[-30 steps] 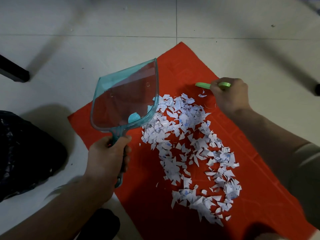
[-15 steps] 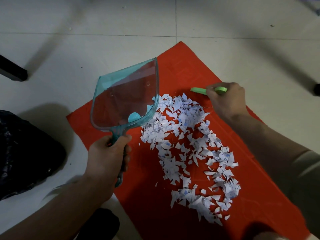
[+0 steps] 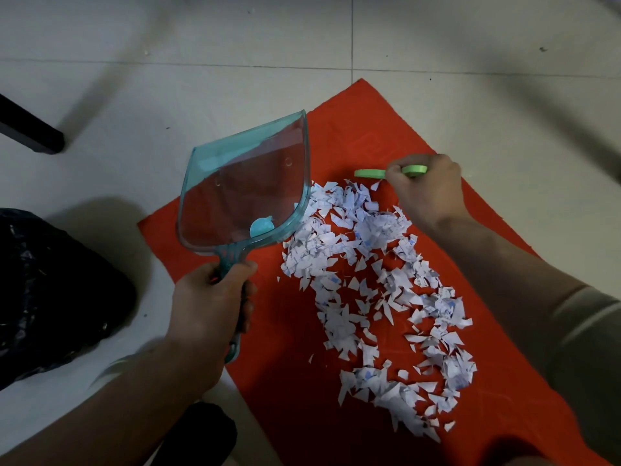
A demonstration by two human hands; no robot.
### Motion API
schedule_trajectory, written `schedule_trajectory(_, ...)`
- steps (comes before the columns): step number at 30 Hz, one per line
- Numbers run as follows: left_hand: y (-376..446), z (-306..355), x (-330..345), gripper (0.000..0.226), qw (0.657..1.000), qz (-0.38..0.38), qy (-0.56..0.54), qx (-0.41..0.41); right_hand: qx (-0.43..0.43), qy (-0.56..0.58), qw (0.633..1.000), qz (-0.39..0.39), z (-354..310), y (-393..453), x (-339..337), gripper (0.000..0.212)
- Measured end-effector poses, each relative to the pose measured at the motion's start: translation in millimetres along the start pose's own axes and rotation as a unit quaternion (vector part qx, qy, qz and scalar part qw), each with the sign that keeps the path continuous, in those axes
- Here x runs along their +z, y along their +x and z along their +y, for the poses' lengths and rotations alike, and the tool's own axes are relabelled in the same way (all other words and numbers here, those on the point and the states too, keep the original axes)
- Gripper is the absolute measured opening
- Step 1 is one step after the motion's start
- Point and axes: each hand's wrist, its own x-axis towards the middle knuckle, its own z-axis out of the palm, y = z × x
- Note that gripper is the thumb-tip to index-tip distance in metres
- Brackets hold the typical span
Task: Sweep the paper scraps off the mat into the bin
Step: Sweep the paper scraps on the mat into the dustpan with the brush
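Left hand (image 3: pixel 208 311) grips the dustpan (image 3: pixel 245 183) handle; right hand (image 3: pixel 426 193) clenches the green brush (image 3: pixel 369 173). Paper scraps (image 3: pixel 379 297) lie on the red mat (image 3: pixel 386 136), beside the dustpan. Advice: lay pan lip flat against the pile, brush toward it in short strokes.

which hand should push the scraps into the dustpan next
Right. The right hand already grips the green brush at the far edge of the paper scraps, while the left hand holds the dustpan beside them.
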Motion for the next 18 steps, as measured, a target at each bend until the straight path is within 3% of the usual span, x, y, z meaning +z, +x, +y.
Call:
schedule_trajectory(4,1.0,0.0,-3.4,0.026,1.000,-0.009,0.002,0.002,0.005,-0.033,0.998,-0.044,3.4,-6.9,0.9,0.031)
schedule_trajectory(8,3.1,-0.6,-7.3,0.025,1.000,-0.007,-0.004,0.001,0.024,-0.026,0.999,-0.024,-1.2,-9.3,-3.7,0.040)
schedule_trajectory(13,1.8,-1.6,-8.9,0.024,1.000,-0.003,-0.009,0.001,-0.015,0.001,1.000,0.018,-11.9,-8.7,-0.7,0.027)
schedule_trajectory(18,2.5,-0.6,-8.6,0.024,1.000,-0.005,-0.011,0.000,-0.011,0.006,0.999,-0.046,-6.2,-12.4,7.5,0.019)
